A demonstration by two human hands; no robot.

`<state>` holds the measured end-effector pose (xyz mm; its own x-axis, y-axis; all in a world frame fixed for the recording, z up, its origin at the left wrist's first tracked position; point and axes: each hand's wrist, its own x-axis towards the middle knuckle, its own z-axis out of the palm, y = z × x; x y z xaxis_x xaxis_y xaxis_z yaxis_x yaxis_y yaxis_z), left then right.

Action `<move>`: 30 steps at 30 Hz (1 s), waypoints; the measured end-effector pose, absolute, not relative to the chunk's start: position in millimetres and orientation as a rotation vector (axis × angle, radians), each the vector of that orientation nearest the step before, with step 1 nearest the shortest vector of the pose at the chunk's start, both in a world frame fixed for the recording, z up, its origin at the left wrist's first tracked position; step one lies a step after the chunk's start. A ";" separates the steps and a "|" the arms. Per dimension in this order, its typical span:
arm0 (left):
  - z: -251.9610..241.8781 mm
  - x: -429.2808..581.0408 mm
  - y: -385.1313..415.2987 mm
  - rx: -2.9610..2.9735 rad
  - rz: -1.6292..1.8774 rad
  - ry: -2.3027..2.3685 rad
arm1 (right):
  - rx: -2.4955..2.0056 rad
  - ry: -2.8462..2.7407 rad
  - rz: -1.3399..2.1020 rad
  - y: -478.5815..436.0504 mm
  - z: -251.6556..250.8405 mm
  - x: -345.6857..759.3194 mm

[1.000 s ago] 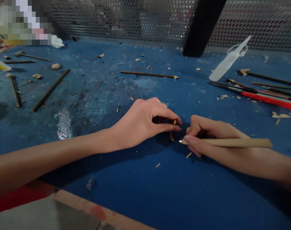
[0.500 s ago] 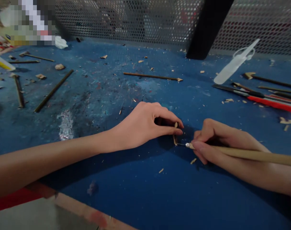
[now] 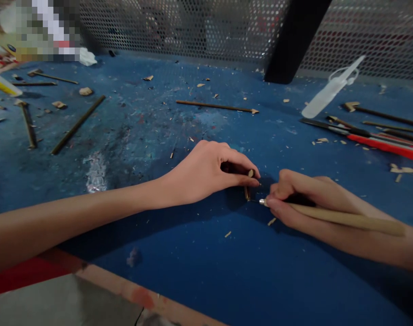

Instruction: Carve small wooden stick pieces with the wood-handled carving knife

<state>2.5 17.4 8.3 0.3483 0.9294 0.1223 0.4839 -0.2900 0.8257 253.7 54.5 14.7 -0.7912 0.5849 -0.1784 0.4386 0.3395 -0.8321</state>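
My left hand [image 3: 209, 174] pinches a small dark wooden piece [image 3: 249, 183] and holds it down on the blue work mat [image 3: 206, 271]. My right hand [image 3: 301, 203] is closed round a craft knife with a pale wooden handle [image 3: 349, 219]. The knife's metal tip [image 3: 261, 202] touches the lower end of the small piece. Both forearms rest low over the mat, and the hands sit close together near its middle.
Dark wooden sticks [image 3: 77, 124] and a long thin stick [image 3: 215, 106] lie on the far mat, with chips scattered about. At the right lie a red-handled tool [image 3: 386, 146], more sticks and a clear plastic bottle [image 3: 328, 88]. Perforated metal mesh [image 3: 179, 27] closes the back.
My right hand drew back to the right with the knife half a second ago, and has now come back in to the piece. The left hand keeps its pinch.
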 end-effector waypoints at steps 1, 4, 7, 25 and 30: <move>8.5 2.6 17.2 1.919 0.806 1.233 | -0.938 -2.443 1.455 55.2 14.8 252.9; 9.2 3.8 16.4 1.947 0.802 1.243 | -0.920 -2.474 1.469 57.7 14.8 251.4; 10.1 5.6 14.8 1.975 0.804 1.281 | -0.904 -2.484 1.477 59.4 15.2 249.5; 9.9 3.6 18.8 1.895 0.779 1.275 | -0.994 -2.442 1.443 50.0 12.1 255.7; 11.2 2.9 20.2 1.876 0.734 1.292 | -0.854 -2.561 1.387 47.9 16.5 254.5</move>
<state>2.9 20.2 11.2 0.3321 0.9420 0.0489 0.5248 -0.2276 0.8202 254.5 47.9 16.5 -0.8366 0.5220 -0.1664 0.4246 0.4257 -0.7991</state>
